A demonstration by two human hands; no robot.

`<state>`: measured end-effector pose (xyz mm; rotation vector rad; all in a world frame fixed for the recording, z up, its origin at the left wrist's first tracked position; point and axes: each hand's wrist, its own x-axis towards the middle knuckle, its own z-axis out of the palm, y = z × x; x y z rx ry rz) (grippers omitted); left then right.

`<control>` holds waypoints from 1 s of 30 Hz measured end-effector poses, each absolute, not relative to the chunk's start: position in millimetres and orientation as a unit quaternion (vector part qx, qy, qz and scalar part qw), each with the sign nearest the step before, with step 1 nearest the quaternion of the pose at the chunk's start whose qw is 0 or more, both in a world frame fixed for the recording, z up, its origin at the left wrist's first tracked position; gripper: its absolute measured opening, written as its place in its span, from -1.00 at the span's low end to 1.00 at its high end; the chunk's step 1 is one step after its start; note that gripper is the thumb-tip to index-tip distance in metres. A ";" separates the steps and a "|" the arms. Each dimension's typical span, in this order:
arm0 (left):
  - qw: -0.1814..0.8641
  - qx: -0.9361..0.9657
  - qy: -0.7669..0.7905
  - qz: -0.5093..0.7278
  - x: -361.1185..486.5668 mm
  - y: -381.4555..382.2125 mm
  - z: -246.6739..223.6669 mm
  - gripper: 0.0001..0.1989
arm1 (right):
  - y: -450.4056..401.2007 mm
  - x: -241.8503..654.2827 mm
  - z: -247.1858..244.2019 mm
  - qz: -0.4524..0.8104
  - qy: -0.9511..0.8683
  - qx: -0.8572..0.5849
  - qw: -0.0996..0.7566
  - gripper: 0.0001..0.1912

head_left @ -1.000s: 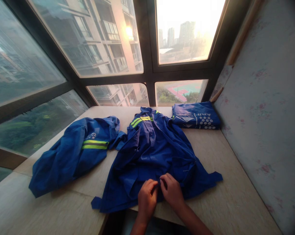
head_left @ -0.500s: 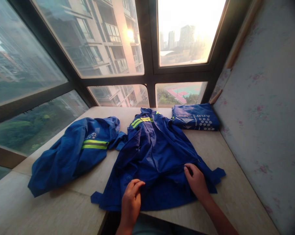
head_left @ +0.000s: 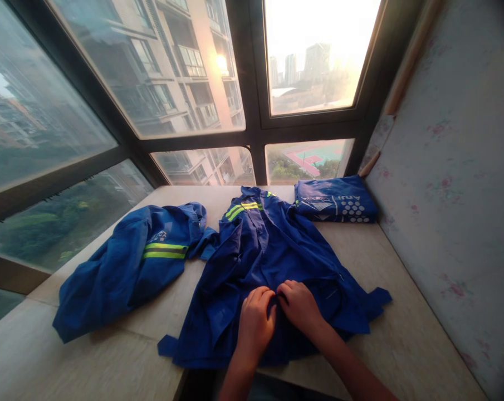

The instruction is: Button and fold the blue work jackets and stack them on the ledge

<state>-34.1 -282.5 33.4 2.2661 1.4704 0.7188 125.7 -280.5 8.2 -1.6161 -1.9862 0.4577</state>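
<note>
A blue work jacket [head_left: 218, 295] with yellow-green reflective stripes lies front up, its collar toward the window and its hem toward me. My left hand [head_left: 257, 316] and my right hand [head_left: 298, 305] meet over the middle of its front, low on the button placket. The fingers of both are bent and pinched on the jacket's cloth, fingertips almost touching. Exactly what lies between the fingertips is hidden by the hands. The sleeves are folded in along the body, and small pointed tabs stick out at both sides of the hem.
To the left lies a second blue jacket [head_left: 122, 267], loosely bundled. A folded blue garment [head_left: 335, 200] with white printing rests at the back right, against the flowered wall [head_left: 444, 223]. All of them are on a pale window ledge [head_left: 130, 356] below dark-framed windows.
Both hands have come together, the left moving right and up, the right moving left, and now pinch the middle of the jacket's front. The cloth there is drawn in slightly.
</note>
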 end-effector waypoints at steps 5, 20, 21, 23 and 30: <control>0.164 0.774 0.545 0.276 -20.2 -263.5 6.0 -0.79 | -276.8 132.4 -23.5 0.225 -0.669 -0.595 0.385 -0.85; 0.240 0.799 0.479 0.275 -21.8 -254.2 2.7 -0.72 | -282.6 131.5 -22.7 0.150 -0.690 -0.607 0.365 -0.82; 0.245 0.802 0.471 0.275 -21.8 -253.8 3.3 -0.72 | -282.9 130.6 -22.2 0.141 -0.686 -0.616 0.361 -0.81; 0.251 0.805 0.461 0.277 -21.9 -253.4 3.8 -0.74 | -282.8 129.8 -21.9 0.132 -0.684 -0.623 0.356 -0.78; 0.246 0.805 0.460 0.284 -22.8 -255.0 2.7 -0.78 | -279.8 129.7 -23.2 0.160 -0.663 -0.638 0.357 -0.77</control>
